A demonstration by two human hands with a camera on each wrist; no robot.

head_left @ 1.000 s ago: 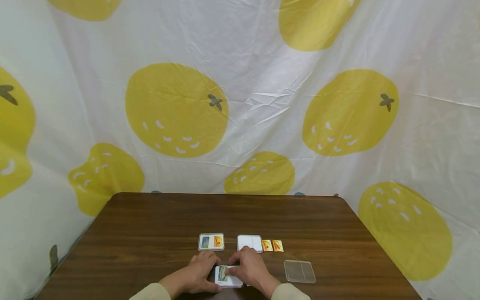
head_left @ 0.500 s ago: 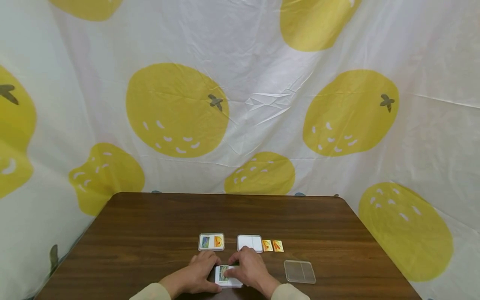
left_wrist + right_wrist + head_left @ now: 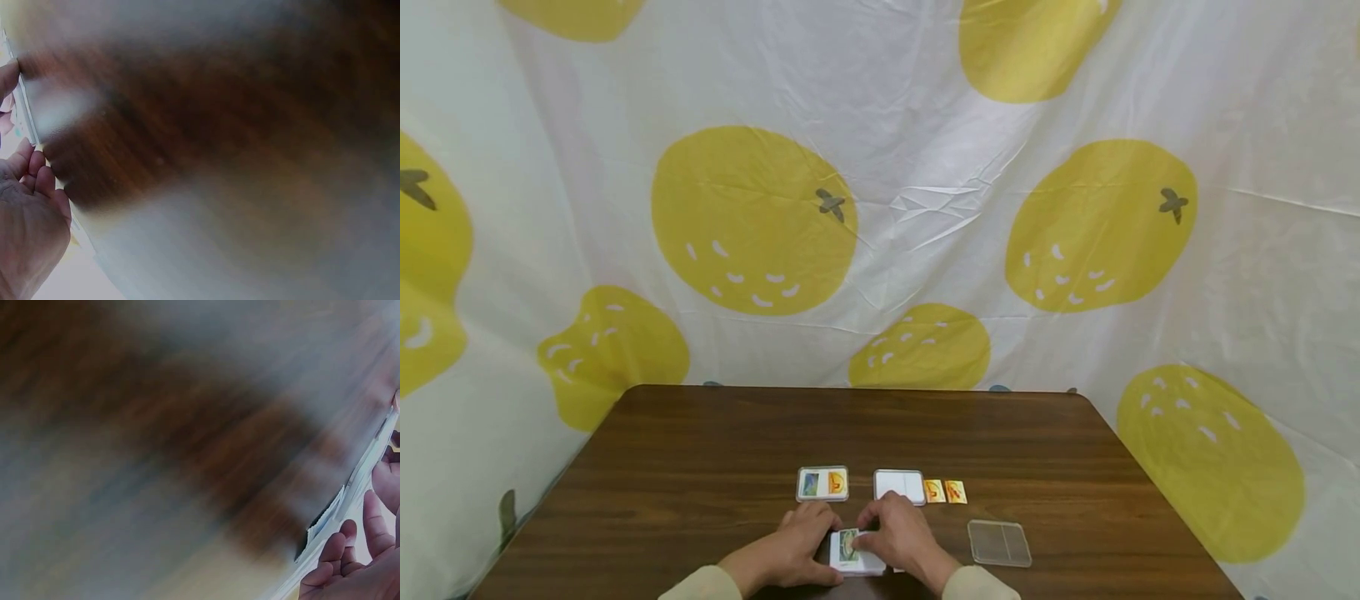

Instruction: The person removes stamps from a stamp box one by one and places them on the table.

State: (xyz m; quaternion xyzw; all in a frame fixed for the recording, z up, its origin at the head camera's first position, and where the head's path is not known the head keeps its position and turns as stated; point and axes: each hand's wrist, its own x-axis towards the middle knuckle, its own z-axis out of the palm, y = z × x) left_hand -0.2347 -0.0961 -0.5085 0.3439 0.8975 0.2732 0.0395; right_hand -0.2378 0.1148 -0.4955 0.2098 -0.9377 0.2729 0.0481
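The left hand [image 3: 801, 546] is holding the white case [image 3: 867, 567] by its left side, its thumb bracing the near corner and its fingers bending at the far one. The right hand [image 3: 904, 533] is resting its thumb on the small green picture [image 3: 847, 546] on top; whether it is pinching it, I cannot tell. The case is lying near the front of the table [image 3: 700, 450], with the picture card [image 3: 820, 483], the white card [image 3: 898, 482] and two orange stamps [image 3: 956, 492] sitting beyond, and the clear lid [image 3: 1000, 543] lying to the right
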